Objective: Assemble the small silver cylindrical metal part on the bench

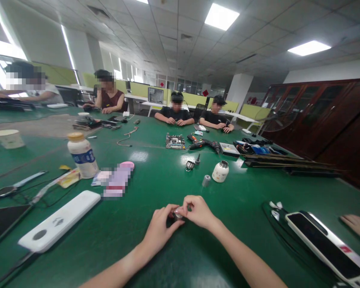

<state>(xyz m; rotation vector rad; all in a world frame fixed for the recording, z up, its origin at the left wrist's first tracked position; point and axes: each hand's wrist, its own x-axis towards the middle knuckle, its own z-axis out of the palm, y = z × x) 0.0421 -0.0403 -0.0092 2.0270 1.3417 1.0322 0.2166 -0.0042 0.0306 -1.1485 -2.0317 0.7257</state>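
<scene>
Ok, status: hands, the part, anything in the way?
Left hand and right hand both pinching small metal part over green table. Grey cap and white jar just beyond, apart from hands.

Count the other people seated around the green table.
4: one person at the far left, one in maroon, two in black side by side opposite. A hand at the right edge suggests a fifth, mostly hidden.
</scene>
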